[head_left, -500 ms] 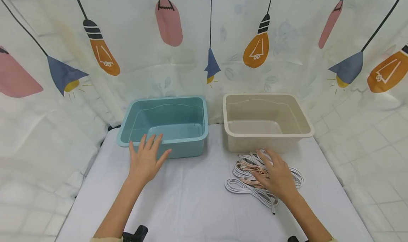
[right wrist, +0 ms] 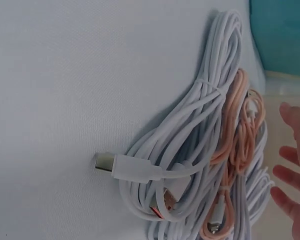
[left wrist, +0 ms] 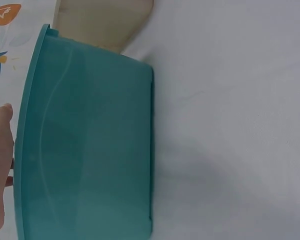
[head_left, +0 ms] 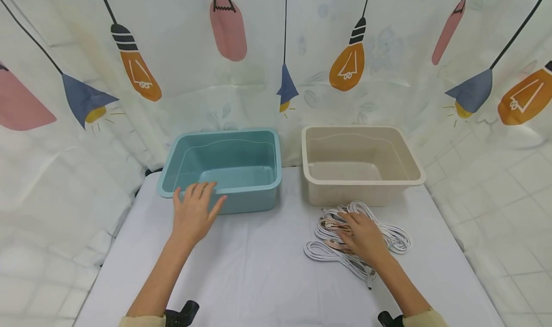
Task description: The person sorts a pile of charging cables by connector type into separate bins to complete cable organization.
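Loosely, white coiled cables (right wrist: 190, 125) are heaped with pink coiled cables (right wrist: 242, 145) on the white cloth-covered surface (head_left: 258, 269), just in front of the beige rectangular plastic tub (head_left: 340, 193); a white metal-tipped plug (right wrist: 132, 168) is turned outward. The cables are partly covered in the head view by the right hand (head_left: 364, 238), its fingers apart and slightly bent; whether any cable is touched cannot be told. The left hand (head_left: 191, 217) is held well apart from the cables, fingers spread at the near rim of the teal rectangular plastic tub (head_left: 252, 201). Behind, a white curtain (head_left: 185, 44) is printed with blue lamps (head_left: 287, 84) and orange bulbs (head_left: 347, 71).
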Tool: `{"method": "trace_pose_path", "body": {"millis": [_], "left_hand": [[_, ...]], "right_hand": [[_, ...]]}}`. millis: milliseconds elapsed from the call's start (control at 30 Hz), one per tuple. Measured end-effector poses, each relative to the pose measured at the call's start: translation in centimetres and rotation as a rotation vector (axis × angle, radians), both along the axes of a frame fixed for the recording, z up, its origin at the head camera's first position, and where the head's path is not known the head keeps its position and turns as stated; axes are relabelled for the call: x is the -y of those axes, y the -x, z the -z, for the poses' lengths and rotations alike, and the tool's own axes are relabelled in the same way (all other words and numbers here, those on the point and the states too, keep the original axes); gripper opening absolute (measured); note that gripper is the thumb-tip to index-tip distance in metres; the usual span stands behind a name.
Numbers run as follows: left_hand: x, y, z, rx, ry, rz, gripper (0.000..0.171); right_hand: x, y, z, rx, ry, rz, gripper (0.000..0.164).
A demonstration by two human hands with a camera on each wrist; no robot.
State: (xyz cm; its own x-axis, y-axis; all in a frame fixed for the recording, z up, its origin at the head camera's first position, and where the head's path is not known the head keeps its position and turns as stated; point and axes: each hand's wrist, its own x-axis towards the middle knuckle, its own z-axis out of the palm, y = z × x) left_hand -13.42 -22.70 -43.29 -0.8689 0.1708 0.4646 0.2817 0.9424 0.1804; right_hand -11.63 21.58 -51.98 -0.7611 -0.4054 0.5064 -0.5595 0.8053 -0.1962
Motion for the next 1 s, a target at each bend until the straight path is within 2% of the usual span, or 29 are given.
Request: {"method": "trace_pose_path", "body": {"millis": [200,567,667,767,933,1000], "left_hand": [[0.2,0.2,0.4,-0.132,0.004,0.029,0.043],[0.5,0.7,1.2,-0.240,-0.007,0.065,0.040],[0.6,0.8,1.3,-0.273,-0.009,0.072,0.050],[0.8,0.9,1.6,-0.295,-0.016,0.074,0.057],[0.9,1.0,1.8,-0.294,-0.030,0.080,0.038],[0.9,1.0,1.8,-0.286,-0.037,0.083,0.036]], "right_hand": [[0.0,0.7,1.1,0.026,0.012,-0.001,0.046],[0.2,1.1,2.8,0.137,0.015,0.055,0.041],[0.2,1.1,2.9,0.166,0.003,0.071,0.041],[0.3,1.2,3.0,0.189,-0.009,0.084,0.040],[0.3,1.2,2.9,0.192,-0.020,0.085,0.037],[0.3,1.2,3.0,0.174,-0.024,0.077,0.035]]}}
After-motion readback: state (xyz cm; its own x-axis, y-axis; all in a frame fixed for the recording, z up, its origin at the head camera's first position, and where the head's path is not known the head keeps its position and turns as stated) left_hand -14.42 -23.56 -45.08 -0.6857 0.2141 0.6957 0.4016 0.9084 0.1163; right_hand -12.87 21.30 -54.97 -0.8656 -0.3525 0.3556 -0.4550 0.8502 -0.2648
